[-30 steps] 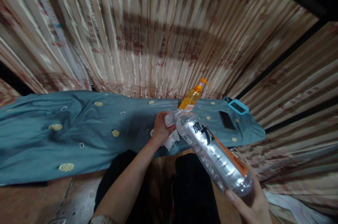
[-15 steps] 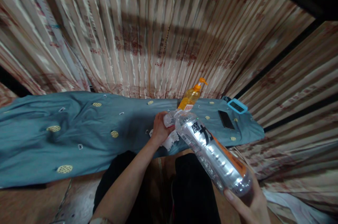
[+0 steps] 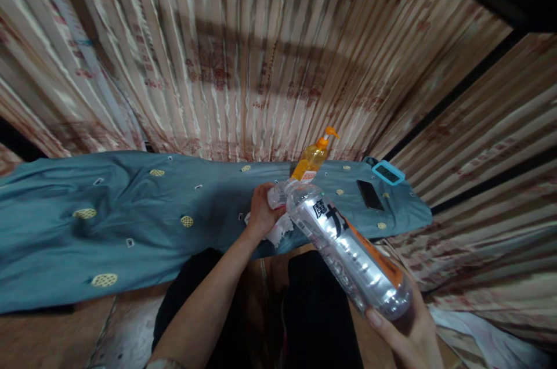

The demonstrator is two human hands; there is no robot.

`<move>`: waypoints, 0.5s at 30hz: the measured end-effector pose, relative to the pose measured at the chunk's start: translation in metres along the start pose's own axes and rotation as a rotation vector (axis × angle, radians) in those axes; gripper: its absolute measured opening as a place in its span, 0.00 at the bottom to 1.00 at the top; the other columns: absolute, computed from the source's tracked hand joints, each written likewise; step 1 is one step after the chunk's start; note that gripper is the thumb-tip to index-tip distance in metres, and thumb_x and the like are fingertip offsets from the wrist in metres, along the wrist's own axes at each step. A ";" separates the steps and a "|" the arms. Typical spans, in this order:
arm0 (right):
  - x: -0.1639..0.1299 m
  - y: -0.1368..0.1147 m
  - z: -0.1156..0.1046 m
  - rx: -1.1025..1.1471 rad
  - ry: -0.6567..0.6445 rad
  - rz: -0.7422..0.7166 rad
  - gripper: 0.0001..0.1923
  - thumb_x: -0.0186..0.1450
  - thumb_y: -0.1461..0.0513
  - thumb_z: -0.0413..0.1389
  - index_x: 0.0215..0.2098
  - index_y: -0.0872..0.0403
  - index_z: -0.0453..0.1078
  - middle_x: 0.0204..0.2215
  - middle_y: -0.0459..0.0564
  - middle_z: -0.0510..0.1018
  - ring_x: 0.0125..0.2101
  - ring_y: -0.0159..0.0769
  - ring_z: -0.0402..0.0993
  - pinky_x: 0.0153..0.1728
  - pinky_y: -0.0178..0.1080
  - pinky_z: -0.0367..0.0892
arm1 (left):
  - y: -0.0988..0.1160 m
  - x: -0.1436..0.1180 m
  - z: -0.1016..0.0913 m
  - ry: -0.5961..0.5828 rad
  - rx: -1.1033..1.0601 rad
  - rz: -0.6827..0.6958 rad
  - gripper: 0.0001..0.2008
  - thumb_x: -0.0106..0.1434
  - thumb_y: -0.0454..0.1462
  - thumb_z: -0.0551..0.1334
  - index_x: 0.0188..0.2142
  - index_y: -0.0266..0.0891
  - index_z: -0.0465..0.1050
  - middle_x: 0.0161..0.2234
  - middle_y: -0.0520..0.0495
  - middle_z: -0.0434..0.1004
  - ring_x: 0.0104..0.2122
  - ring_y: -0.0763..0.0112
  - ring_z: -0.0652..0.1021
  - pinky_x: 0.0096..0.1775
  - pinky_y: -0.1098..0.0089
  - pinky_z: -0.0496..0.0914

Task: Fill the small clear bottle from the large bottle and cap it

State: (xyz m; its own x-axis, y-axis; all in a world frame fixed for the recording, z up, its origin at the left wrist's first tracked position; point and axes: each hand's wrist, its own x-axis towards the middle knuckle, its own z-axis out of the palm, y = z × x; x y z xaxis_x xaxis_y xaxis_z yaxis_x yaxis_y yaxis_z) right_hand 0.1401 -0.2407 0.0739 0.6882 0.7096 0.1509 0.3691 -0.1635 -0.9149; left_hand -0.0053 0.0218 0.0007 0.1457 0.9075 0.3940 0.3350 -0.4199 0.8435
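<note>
My right hand (image 3: 407, 325) grips a large clear plastic bottle (image 3: 348, 247) by its base. The bottle has a silver and orange label and tilts so its mouth end points up-left. My left hand (image 3: 264, 209) is closed around a small clear plastic container (image 3: 276, 196), whose exact kind I cannot make out. The bottle's neck end meets or overlaps this container; whether they touch is unclear. A crumpled white tissue (image 3: 278, 231) lies beneath my left hand. Just behind stands a pump bottle (image 3: 311, 160) of yellow-orange liquid with an orange pump head.
A blue-green patterned cloth (image 3: 217, 189) covers the long narrow surface. On its right end lie a black phone (image 3: 370, 195) and a blue-framed digital clock (image 3: 388, 172). Pleated curtains (image 3: 243, 67) hang behind and to the right. Dark metal bars (image 3: 474, 79) cross the right side.
The view has shifted very slightly. Both hands keep their holds, and the bottle and small container stay in nearly the same positions.
</note>
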 end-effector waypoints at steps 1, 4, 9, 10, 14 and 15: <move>-0.001 -0.002 0.001 0.002 0.002 0.008 0.49 0.53 0.41 0.66 0.65 0.53 0.60 0.54 0.58 0.76 0.54 0.53 0.73 0.56 0.47 0.65 | 0.000 0.000 0.000 0.000 0.002 -0.001 0.28 0.45 0.29 0.72 0.46 0.41 0.70 0.46 0.45 0.77 0.50 0.54 0.78 0.54 0.53 0.72; -0.002 -0.004 0.002 0.017 -0.001 0.020 0.49 0.52 0.41 0.66 0.64 0.54 0.59 0.55 0.59 0.75 0.55 0.54 0.73 0.56 0.47 0.65 | 0.000 0.000 0.000 -0.004 0.002 -0.003 0.28 0.45 0.29 0.72 0.46 0.41 0.70 0.46 0.44 0.77 0.50 0.54 0.78 0.54 0.53 0.72; -0.003 -0.006 0.003 0.030 0.006 0.027 0.46 0.52 0.41 0.66 0.62 0.54 0.61 0.54 0.59 0.76 0.55 0.53 0.74 0.56 0.47 0.66 | -0.001 0.000 0.000 -0.008 0.003 0.013 0.27 0.45 0.29 0.72 0.45 0.41 0.70 0.45 0.45 0.77 0.50 0.54 0.78 0.53 0.54 0.73; -0.003 -0.006 0.003 0.027 0.005 0.028 0.46 0.53 0.41 0.66 0.61 0.54 0.62 0.54 0.59 0.76 0.55 0.53 0.74 0.56 0.47 0.67 | -0.001 0.000 0.000 -0.005 0.001 0.017 0.27 0.45 0.29 0.72 0.45 0.42 0.70 0.45 0.45 0.77 0.50 0.54 0.78 0.53 0.54 0.73; -0.003 -0.006 0.002 0.022 0.005 0.046 0.46 0.52 0.41 0.66 0.62 0.53 0.61 0.54 0.59 0.76 0.55 0.54 0.74 0.56 0.48 0.66 | -0.002 0.000 0.001 0.007 0.002 0.005 0.28 0.45 0.29 0.73 0.45 0.43 0.69 0.46 0.46 0.77 0.50 0.54 0.78 0.53 0.54 0.72; -0.003 -0.004 0.002 0.021 0.003 0.045 0.47 0.52 0.41 0.67 0.62 0.53 0.61 0.54 0.59 0.76 0.55 0.55 0.73 0.56 0.48 0.66 | -0.002 0.000 0.001 0.007 0.002 0.002 0.28 0.44 0.29 0.73 0.45 0.42 0.69 0.46 0.45 0.77 0.50 0.54 0.78 0.53 0.53 0.72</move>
State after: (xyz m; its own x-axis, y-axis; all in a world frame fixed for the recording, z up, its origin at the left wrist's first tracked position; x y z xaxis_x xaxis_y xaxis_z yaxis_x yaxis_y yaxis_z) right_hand 0.1358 -0.2408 0.0765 0.7059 0.6996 0.1108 0.3250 -0.1809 -0.9283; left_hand -0.0048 0.0224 -0.0020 0.1403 0.9066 0.3981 0.3369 -0.4218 0.8418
